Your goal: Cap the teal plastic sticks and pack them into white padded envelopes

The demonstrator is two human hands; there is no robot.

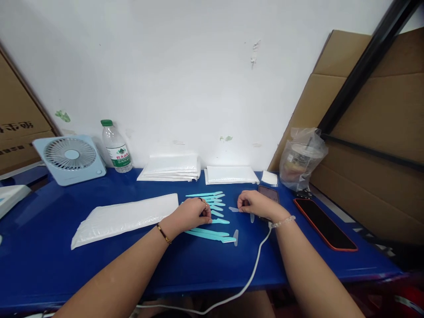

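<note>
Eight or more turquoise sticks [212,237] lie fanned across the blue worktop [185,269] around my left hand [190,214], guided from afar; overlap and the hand itself hide the exact count. That hand's fingers appear pinched on one stick, while those of my right hand [257,204] pinch a clear strip [233,209] to the right of the row. A light fingertip hold, I judge, suits pieces this slender: steady the stick flat, grip the strip by its end, and let neither wrist brush the neighbouring sticks. Two more clear strips [236,237] rest loose, making three. Nearby I count two phones [326,225], one fan [69,157], one bottle [116,148], one bagged drink [301,161], one padded packet [126,221] at left and two packet piles [172,165] by the wall [172,79].
</note>
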